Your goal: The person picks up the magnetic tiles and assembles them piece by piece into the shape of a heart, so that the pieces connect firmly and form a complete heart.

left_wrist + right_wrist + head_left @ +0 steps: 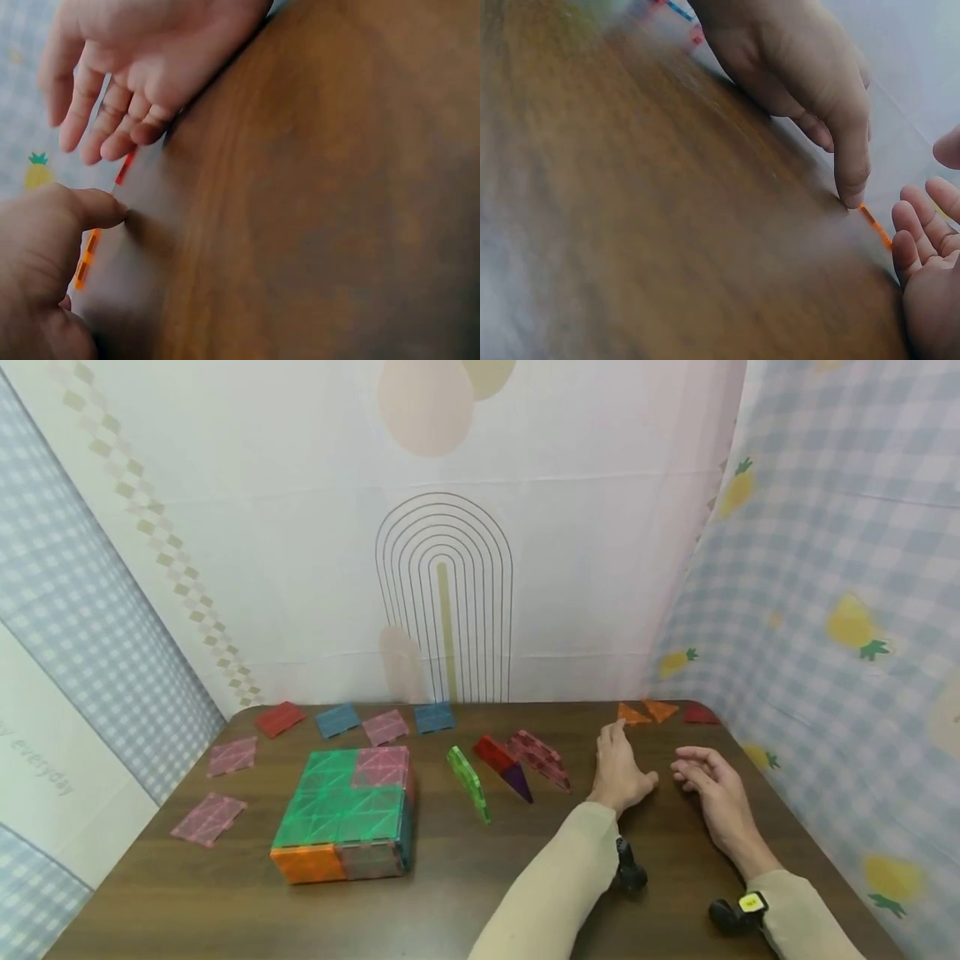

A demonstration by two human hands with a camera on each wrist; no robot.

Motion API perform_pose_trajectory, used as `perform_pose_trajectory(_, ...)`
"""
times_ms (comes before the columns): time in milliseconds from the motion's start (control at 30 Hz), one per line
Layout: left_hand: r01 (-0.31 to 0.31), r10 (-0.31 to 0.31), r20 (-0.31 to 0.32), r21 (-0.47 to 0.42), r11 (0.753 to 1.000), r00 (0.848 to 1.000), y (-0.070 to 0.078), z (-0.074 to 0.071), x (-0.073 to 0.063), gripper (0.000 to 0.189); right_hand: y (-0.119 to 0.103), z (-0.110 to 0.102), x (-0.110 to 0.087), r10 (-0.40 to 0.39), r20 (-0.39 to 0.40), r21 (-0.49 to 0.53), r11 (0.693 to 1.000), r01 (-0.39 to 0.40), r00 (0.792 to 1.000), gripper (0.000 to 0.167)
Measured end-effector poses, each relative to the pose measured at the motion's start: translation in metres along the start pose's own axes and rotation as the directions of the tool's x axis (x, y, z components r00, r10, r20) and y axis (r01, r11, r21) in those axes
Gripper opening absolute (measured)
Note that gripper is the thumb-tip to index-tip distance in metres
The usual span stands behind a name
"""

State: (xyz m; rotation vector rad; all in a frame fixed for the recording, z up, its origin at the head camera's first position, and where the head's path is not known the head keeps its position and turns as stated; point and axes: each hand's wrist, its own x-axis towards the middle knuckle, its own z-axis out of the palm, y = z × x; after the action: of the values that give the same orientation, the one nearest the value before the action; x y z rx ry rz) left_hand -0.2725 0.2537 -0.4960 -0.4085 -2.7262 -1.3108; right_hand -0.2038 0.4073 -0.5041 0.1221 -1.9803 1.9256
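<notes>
My left hand (621, 770) is over the right side of the table, fingers stretched toward the back edge and thumb spread. Its fingertips are close to an orange triangular magnetic tile (634, 716); whether they touch it, I cannot tell. A second orange triangle (661, 710) lies beside that one, and a red tile (700, 714) sits at the back right corner. To the right, my right hand (718, 797) has loosely bent fingers and an empty palm, as the left wrist view shows (142, 67). Nothing is visible in either hand.
A low block of green, pink, orange and clear magnetic tiles (337, 802) stands left of centre. Between it and my hands are a green piece (468, 783), a red and purple piece (502, 764) and a pink piece (542, 758). Several flat square tiles (337, 721) line the back and left.
</notes>
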Motion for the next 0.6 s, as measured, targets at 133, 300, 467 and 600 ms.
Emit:
perform_pose_trajectory(133, -0.004, 0.004, -0.002, 0.012, 1.000, 1.000, -0.001, 0.004, 0.006, 0.095, -0.001, -0.002, -0.002, 0.004, 0.004, 0.025, 1.000, -0.005, 1.000, 0.017)
perform_pose_trajectory(300, -0.031, 0.030, 0.005, 0.066, 0.997, 1.000, -0.002, 0.009, 0.011, 0.087, -0.003, -0.001, -0.002, 0.012, -0.009, 0.039, 0.999, -0.011, 1.000, 0.017)
perform_pose_trajectory(467, -0.026, 0.024, 0.022, 0.105, 0.994, 0.999, 0.001, 0.008, 0.019, 0.089, -0.005, 0.003, 0.000, 0.031, -0.024, 0.041, 0.999, -0.030, 0.999, 0.019)
perform_pose_trajectory(600, -0.009, 0.000, 0.079, 0.124, 0.992, 0.997, 0.003, 0.008, 0.026, 0.091, -0.007, 0.002, 0.000, 0.049, -0.037, 0.009, 0.999, -0.049, 0.998, 0.021)
